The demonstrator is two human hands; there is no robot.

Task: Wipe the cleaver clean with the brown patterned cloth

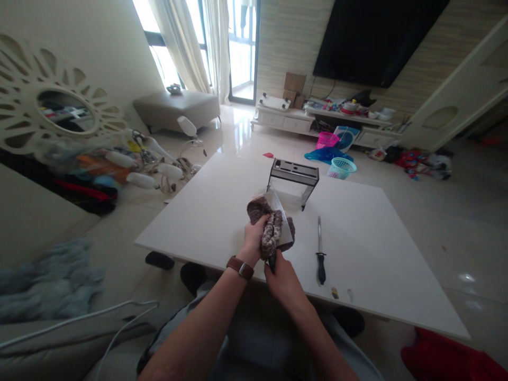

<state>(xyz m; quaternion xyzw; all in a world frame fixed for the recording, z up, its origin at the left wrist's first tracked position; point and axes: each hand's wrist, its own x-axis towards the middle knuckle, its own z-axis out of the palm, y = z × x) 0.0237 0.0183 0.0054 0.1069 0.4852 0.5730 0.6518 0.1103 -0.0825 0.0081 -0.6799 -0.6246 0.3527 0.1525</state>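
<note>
My right hand (282,274) is closed around the black handle of a broad-bladed kitchen knife (284,225), whose blade points away from me. A brown, fluffy cloth (272,230) is folded over the blade, with pale metal showing at its top and right side. Gripping the cloth from the left is my left hand (254,237), a brown-strapped watch on its wrist. Beyond the knife stands a knife block (296,170) with a dark slotted top and clear front. To the right lies a sharpening steel (321,262) with a black handle.
Two small items, one brownish (335,292) and one pale (350,294), lie near the front edge of the white table (377,254). Past the far edge, a light-blue basket (341,167) sits on the floor. A lamp with white shades (142,181) is left of the table.
</note>
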